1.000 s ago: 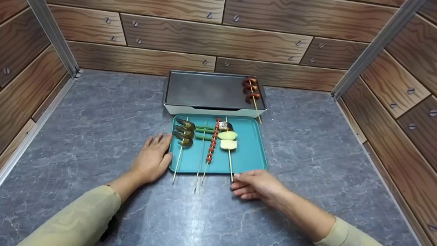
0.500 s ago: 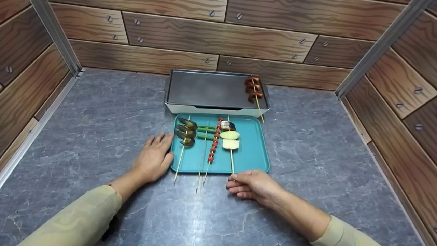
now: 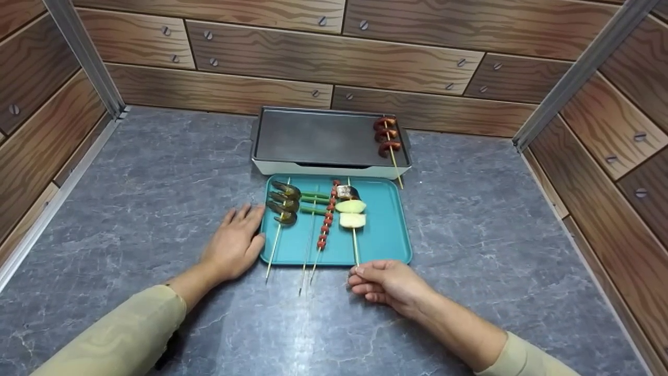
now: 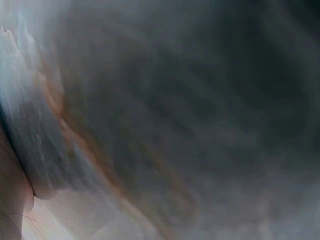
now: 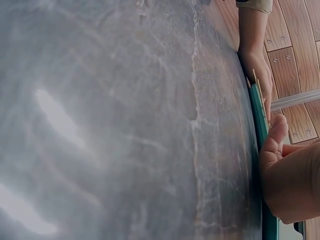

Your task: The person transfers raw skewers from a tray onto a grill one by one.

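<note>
On the teal tray (image 3: 389,219) lie several skewers. The rightmost skewer (image 3: 352,207) bears a dark silvery piece, a pale green oval piece and a white block. My right hand (image 3: 389,282) pinches its stick end between thumb and fingers, just past the tray's front edge. My left hand (image 3: 233,244) lies with extended fingers against the tray's left edge, beside the grey shrimp skewer (image 3: 285,203). In the right wrist view my right hand (image 5: 292,175) is at the tray's edge, the left hand (image 5: 257,60) beyond it. The left wrist view is blurred.
A skewer of green stalks (image 3: 314,198) and one of small red pieces (image 3: 326,216) lie mid-tray, sticks jutting over the front. Behind the tray stands a dark-topped griddle (image 3: 318,136), with a reddish shrimp skewer (image 3: 387,137) on its right end. Wood-patterned walls surround the grey marbled table (image 3: 469,209).
My right hand has shifted slightly left around the end of the skewer's stick. The left hand and the skewers have stayed practically in place.
</note>
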Demonstrator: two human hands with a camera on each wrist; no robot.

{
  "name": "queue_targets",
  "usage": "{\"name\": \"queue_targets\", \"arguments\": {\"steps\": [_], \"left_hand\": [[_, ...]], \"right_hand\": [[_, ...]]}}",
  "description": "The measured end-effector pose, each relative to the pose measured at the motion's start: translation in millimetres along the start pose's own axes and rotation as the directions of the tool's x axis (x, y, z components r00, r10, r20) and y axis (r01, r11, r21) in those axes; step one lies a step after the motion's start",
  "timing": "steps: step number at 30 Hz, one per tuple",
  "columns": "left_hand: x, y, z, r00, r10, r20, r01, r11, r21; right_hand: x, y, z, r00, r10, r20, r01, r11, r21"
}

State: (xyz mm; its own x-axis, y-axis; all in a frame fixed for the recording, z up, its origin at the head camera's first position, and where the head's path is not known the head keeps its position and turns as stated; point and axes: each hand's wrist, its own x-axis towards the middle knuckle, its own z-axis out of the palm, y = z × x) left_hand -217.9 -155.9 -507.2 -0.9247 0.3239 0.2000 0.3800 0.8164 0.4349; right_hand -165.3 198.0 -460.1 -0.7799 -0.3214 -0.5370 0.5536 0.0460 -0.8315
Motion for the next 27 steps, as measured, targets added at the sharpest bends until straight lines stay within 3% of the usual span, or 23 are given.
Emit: {"name": "queue_targets", "arguments": {"steps": [27], "left_hand": [[-0.1, -0.8, 0.6, 1.000, 0.004, -0.013, -0.004, 1.000, 0.002]], "right_hand": [[-18.6, -5.6, -7.2, 0.997, -0.060, -0.038, 0.060, 0.998, -0.014]]}}
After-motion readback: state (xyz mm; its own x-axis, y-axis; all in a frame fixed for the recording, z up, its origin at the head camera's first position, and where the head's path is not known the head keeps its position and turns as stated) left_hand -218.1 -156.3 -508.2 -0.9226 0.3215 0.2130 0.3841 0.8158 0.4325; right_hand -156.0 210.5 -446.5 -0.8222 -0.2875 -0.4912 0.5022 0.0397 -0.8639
